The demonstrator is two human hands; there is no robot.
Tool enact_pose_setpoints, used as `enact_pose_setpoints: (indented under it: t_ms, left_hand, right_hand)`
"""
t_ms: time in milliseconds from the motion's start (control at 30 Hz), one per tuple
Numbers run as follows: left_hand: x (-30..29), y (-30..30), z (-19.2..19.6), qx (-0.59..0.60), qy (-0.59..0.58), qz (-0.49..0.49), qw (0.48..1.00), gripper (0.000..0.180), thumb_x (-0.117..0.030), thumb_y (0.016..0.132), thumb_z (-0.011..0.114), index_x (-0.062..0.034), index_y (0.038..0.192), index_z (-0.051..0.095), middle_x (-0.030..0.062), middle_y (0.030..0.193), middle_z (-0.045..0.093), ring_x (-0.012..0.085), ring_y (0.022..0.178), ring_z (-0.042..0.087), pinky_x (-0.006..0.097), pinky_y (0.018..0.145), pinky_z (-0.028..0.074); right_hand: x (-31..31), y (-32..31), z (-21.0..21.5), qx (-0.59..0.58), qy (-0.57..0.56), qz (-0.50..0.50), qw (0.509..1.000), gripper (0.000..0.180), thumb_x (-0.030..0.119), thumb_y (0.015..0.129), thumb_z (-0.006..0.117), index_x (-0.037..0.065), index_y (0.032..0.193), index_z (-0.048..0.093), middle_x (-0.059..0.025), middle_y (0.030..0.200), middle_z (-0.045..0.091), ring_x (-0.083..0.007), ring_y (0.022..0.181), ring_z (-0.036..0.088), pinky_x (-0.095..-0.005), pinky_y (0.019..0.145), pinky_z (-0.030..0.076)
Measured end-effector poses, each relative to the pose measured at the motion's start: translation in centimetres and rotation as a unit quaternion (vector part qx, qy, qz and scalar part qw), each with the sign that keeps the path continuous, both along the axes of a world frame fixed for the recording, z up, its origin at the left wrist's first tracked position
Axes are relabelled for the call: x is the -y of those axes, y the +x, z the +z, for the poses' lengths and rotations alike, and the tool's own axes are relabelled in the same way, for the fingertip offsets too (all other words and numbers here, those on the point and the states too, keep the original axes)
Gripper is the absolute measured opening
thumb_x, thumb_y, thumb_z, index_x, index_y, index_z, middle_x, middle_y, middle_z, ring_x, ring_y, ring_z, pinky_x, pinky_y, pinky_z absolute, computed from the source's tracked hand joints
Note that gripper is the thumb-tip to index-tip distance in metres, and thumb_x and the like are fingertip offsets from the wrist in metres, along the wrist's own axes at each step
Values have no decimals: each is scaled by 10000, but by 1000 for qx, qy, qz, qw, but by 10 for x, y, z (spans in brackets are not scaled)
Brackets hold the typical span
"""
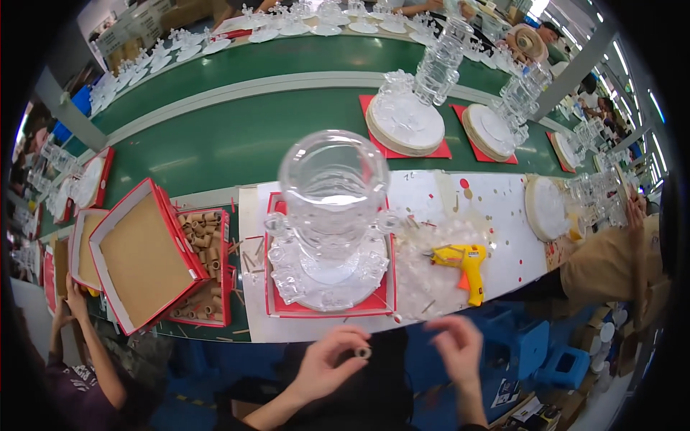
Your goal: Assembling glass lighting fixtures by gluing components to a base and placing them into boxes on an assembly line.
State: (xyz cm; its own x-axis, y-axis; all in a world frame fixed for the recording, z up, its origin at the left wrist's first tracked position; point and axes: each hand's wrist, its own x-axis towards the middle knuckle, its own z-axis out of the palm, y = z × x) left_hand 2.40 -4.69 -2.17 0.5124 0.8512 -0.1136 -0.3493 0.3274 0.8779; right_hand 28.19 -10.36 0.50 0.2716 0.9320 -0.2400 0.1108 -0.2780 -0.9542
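My left hand (330, 363) is closed in a pinch on a small cardboard tube (363, 353), held end-on in front of the table's near edge. To its right my right hand (458, 348) hangs in the air, slightly blurred, its thumb and fingers apart with nothing seen between them. Straight ahead stands a tall clear glass-like piece (334, 194) above a white round base (323, 276) ringed with small clear figures. That base sits in a shallow red box lid (392, 284). Right of it, a yellow glue gun (460, 256) lies on clear plastic film (420, 269).
Left of the work spot, red-edged boxes (147, 255) lie stacked over trays of cardboard tubes (205, 241). Similar clear pieces on white bases (406, 122) line the green belt (237, 118). A co-worker's arms (93, 337) reach in at left; another person (611, 262) works at right. Blue stools (564, 366) stand below.
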Motion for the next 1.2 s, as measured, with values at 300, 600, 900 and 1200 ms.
enact_pose_setpoints:
  t_ms: [300, 600, 900, 1200]
  left_hand:
    - [-3, 47, -16, -52, 65, -85, 993, 236, 60, 877, 631, 5, 1100, 576, 117, 1251, 485, 170, 1046, 590, 293, 884, 504]
    - [-25, 57, -13, -321, 298, -36, 898, 375, 21, 832, 683, 1, 1193, 584, 160, 1084, 635, 273, 945, 657, 336, 807, 541]
    - [-41, 43, -10, -316, 285, 12, 905, 304, 62, 783, 705, -11, 1076, 669, 121, 994, 650, 231, 852, 674, 315, 735, 553]
    - [-45, 44, -21, -308, 353, 30, 883, 289, 40, 760, 734, -13, 1038, 676, 116, 1029, 678, 277, 904, 678, 337, 769, 549]
  right_hand:
    - [20, -58, -51, -437, 67, -48, 896, 173, 35, 927, 613, -4, 1085, 555, -148, 980, 661, -194, 835, 638, -306, 748, 516]
    - [-5, -50, -70, -405, 45, -145, 902, 132, 57, 990, 527, 25, 1114, 557, -133, 1108, 659, -243, 1087, 643, -364, 920, 530]
    - [-20, -58, -71, -483, 10, -87, 872, 199, 93, 981, 557, 18, 1165, 556, -123, 1086, 658, -236, 1050, 655, -357, 905, 538]
    - [-21, -32, -70, -221, 27, -22, 975, 228, -1, 919, 605, -21, 1146, 606, -96, 1035, 682, -135, 909, 656, -245, 773, 531]
